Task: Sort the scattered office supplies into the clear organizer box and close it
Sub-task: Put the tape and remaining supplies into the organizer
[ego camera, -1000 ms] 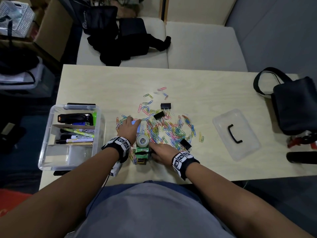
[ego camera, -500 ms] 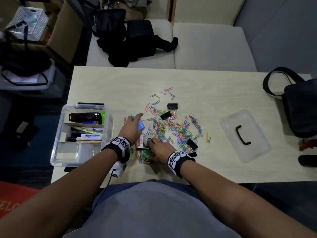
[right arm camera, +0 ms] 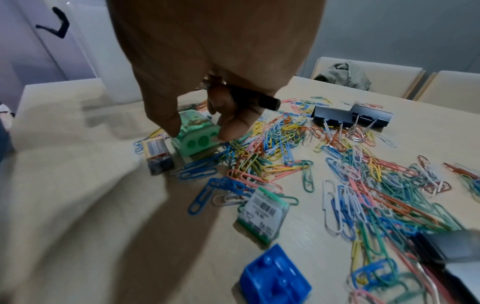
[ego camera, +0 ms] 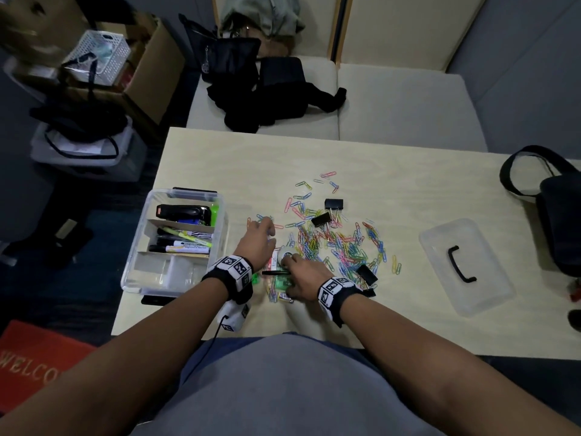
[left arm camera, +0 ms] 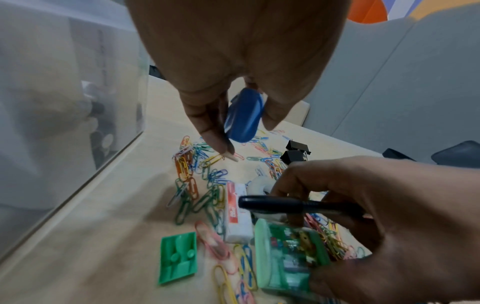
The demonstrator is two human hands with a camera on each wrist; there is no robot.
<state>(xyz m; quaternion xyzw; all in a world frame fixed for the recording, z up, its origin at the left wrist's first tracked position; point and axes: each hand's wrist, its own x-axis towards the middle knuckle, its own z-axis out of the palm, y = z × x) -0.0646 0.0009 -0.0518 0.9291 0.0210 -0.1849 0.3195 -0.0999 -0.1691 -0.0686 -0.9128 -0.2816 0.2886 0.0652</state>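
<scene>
The room is dim, with soft overhead light on the pale wooden table (ego camera: 393, 171) and faint shadows under the arms. Wide-angle distortion bends the edges in every view. In both wrist views the near foreground is motion-blurred, and the clear plastic organizer box (left arm camera: 64, 102) shows hazy and out of focus.

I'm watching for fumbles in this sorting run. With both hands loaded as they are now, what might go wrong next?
The right hand already holds a black pen while its fingertips pinch the green sharpener; carrying both, one may slip. Paper clips lie against the sharpener and could be dragged along or scattered. The left hand pinches a small blue object between fingertips only, so it might drop before reaching the organizer box.
</scene>
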